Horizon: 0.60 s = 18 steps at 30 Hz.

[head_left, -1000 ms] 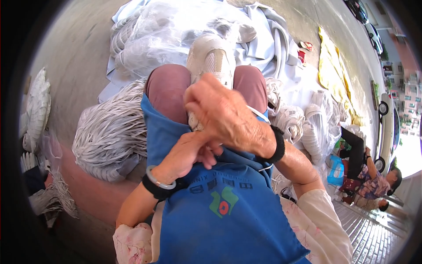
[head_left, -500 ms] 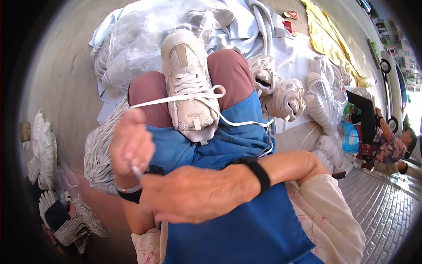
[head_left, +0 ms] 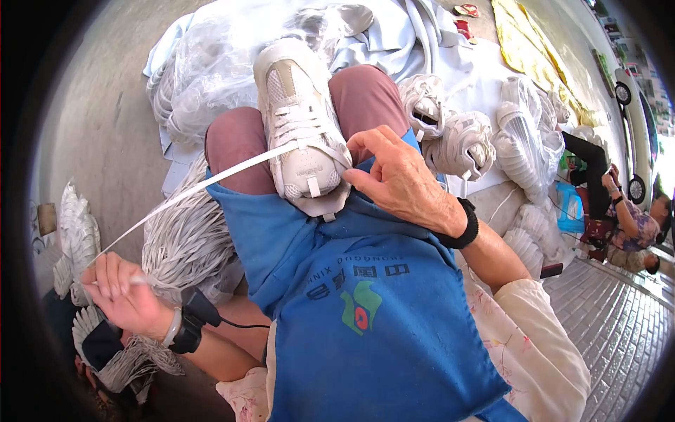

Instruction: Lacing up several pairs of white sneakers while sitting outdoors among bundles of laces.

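A beige and white sneaker [head_left: 299,112] rests between my knees, its heel toward me, with white laces threaded across its front. A white shoelace [head_left: 204,184] stretches taut from the loop on the tongue down to the left. My left hand [head_left: 123,295] is closed on that lace, far out to the left; a small pale piece shows between its fingers, too small to name. My right hand [head_left: 408,183] is at the sneaker's right side, thumb and forefinger curled around the lace's other part, fingertips partly hidden against the shoe.
A blue apron [head_left: 394,330] covers my lap. Bundled white laces [head_left: 186,246] hang by my left knee. Two more sneakers [head_left: 460,148] lie right of my knee, near plastic-wrapped shoes [head_left: 524,141]. Clear plastic bags [head_left: 211,77] lie ahead. Another person [head_left: 629,211] sits at far right.
My left hand has swung out to the lower left, drawing the lace longer and tight. My right hand has moved from my lap up to the sneaker's right side. The lace's loop is gone.
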Each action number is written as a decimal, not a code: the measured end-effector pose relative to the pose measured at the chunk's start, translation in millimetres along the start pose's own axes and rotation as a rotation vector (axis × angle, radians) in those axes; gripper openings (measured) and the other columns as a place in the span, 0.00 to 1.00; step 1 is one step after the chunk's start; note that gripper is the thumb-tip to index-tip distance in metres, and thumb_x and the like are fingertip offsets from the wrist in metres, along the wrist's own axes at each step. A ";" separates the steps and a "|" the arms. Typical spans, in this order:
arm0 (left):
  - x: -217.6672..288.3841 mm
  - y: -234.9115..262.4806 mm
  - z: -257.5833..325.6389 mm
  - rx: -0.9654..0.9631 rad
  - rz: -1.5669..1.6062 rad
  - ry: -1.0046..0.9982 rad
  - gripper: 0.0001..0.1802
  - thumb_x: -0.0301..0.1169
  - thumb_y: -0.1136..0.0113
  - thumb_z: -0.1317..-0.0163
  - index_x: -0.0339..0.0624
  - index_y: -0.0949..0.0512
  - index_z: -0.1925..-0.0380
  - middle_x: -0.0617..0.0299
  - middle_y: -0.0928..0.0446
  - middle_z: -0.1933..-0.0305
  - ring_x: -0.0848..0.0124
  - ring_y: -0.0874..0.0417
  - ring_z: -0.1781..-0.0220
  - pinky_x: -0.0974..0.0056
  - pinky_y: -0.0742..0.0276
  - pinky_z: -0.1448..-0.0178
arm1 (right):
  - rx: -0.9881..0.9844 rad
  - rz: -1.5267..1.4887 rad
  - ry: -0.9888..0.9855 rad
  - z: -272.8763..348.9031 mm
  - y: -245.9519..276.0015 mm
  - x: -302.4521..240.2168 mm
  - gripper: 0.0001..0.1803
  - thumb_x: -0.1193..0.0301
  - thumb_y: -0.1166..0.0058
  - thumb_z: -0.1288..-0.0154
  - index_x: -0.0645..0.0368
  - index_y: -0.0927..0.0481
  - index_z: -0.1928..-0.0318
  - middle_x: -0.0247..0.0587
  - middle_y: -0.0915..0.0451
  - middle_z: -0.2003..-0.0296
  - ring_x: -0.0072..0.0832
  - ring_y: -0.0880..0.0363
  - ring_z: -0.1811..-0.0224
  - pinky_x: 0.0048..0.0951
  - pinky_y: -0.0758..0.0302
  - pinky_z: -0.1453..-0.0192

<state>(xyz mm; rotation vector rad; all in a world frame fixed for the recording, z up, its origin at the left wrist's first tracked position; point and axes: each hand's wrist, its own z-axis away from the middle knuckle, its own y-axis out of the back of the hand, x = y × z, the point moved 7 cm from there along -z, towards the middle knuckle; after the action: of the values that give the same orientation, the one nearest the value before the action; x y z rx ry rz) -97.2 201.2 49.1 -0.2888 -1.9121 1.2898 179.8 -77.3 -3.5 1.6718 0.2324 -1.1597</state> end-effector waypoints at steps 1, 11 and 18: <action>5.9 1.6 1.4 -0.006 -0.074 0.018 0.10 0.32 0.56 0.28 0.38 0.30 0.66 0.61 0.35 0.69 0.74 0.32 0.64 0.70 0.31 0.58 | -0.002 -0.005 0.000 1.0 -2.0 2.4 0.14 0.71 0.41 0.42 0.61 0.25 0.56 0.45 0.26 0.66 0.38 0.23 0.68 0.37 0.26 0.65; 98.3 58.9 29.1 0.399 -0.262 -0.377 0.09 0.31 0.55 0.30 0.37 0.28 0.62 0.48 0.33 0.47 0.54 0.35 0.39 0.44 0.51 0.26 | -0.059 0.028 0.115 -3.4 -14.6 13.0 0.08 0.76 0.51 0.44 0.64 0.28 0.64 0.53 0.24 0.70 0.52 0.24 0.66 0.43 0.27 0.62; 168.6 99.2 60.1 0.389 -0.086 -0.490 0.10 0.31 0.56 0.30 0.37 0.28 0.61 0.51 0.28 0.55 0.56 0.29 0.46 0.43 0.44 0.32 | -0.109 -0.205 -0.162 -16.4 4.6 32.8 0.07 0.73 0.51 0.40 0.66 0.23 0.68 0.38 0.25 0.81 0.26 0.27 0.79 0.29 0.30 0.74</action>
<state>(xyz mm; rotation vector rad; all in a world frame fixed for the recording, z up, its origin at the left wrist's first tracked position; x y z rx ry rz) -274.3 302.8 35.4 0.3353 -1.9740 1.7495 209.0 -78.0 -26.1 1.4752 0.3644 -1.4033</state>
